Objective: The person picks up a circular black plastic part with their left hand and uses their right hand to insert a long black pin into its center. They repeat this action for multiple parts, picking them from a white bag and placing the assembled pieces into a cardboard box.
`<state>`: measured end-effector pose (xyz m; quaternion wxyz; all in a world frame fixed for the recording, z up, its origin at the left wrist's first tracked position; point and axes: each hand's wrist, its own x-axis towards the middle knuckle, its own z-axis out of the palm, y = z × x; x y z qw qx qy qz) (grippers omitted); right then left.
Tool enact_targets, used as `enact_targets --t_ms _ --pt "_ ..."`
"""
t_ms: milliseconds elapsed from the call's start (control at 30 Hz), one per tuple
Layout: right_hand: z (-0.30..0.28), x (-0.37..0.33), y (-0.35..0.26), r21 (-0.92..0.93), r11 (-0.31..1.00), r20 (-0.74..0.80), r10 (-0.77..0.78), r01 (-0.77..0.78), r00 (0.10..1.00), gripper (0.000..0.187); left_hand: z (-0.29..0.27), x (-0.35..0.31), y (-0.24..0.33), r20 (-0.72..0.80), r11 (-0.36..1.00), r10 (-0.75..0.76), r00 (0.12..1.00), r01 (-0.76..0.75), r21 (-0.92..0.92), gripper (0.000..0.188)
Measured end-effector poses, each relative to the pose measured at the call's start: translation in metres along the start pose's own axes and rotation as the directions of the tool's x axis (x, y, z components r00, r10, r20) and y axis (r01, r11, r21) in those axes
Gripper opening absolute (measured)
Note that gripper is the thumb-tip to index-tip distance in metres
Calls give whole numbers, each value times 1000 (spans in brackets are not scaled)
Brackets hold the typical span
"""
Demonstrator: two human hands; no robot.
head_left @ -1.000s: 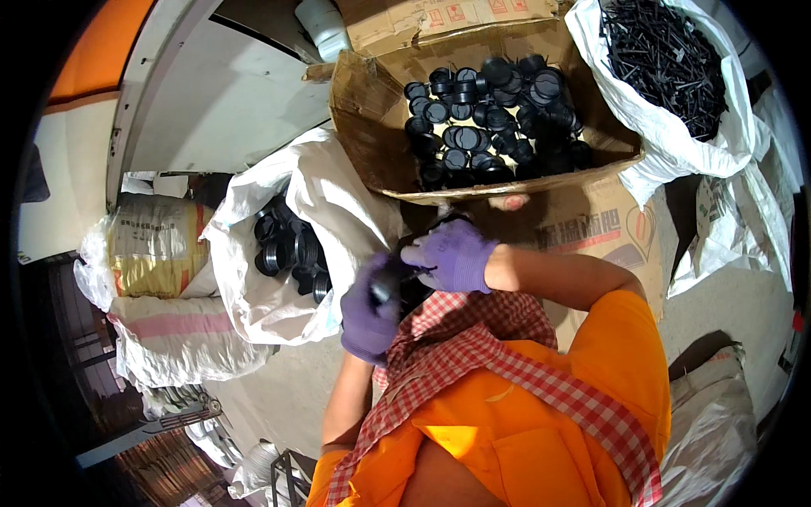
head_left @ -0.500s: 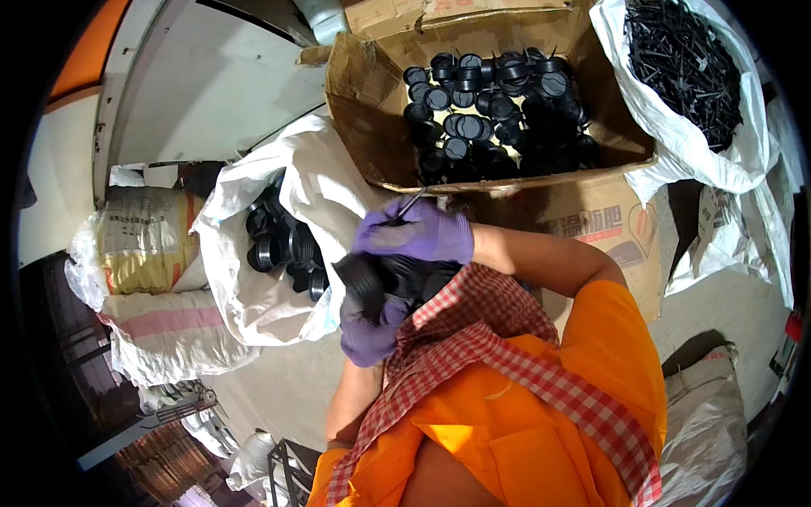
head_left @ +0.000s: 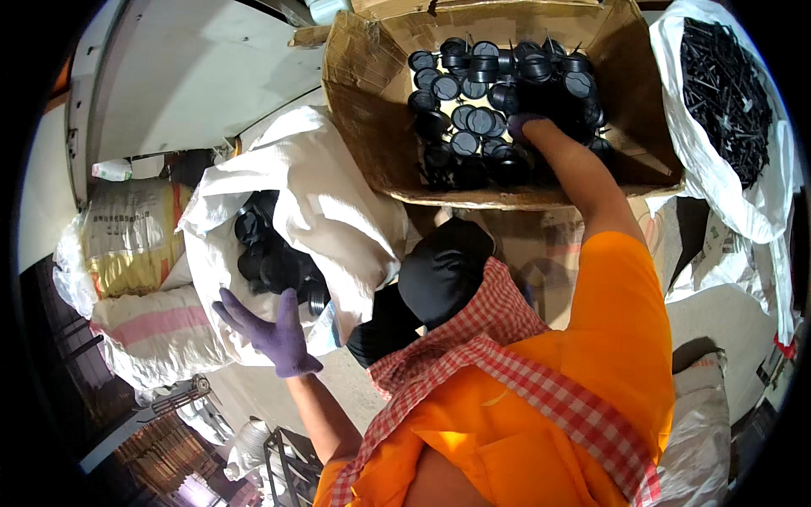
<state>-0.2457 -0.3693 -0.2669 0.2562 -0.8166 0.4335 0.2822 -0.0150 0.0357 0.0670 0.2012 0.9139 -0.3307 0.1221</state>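
My left hand (head_left: 274,338), in a purple glove, is open with thumb and fingers spread. It is over the near edge of a white woven sack (head_left: 342,241). Inside that sack lie black round plastic pieces (head_left: 279,269) with ribbed sides. My right hand (head_left: 522,127) reaches into a brown cardboard box (head_left: 541,199). Only a small part of its purple glove shows there, and its fingers are hidden among dark shapes. Many black round ribbed pieces (head_left: 481,121), some with thin spikes sticking up, fill the bottom of the box.
At the right, another white sack (head_left: 672,63) holds thin black plastic spikes (head_left: 726,101). Stuffed sacks (head_left: 156,329) stand at the far left, below a pale panel (head_left: 203,76). My black-clad knees (head_left: 448,270) lie between the first sack and the box.
My hands were together over my lap around a black ribbed piece. They have parted: the left moved left to the sack and opened, the right moved up and right into the box.
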Motion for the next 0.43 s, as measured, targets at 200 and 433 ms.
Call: enact_targets --t_ms 200,433 --pt "77 25 8 76 996 -21 58 -57 998 31 12 -7 16 102 948 70 992 -34 -315 73" --pt "-18 -44 -20 299 953 -183 112 -53 977 32 1 -29 13 292 838 122 949 59 -542 68"
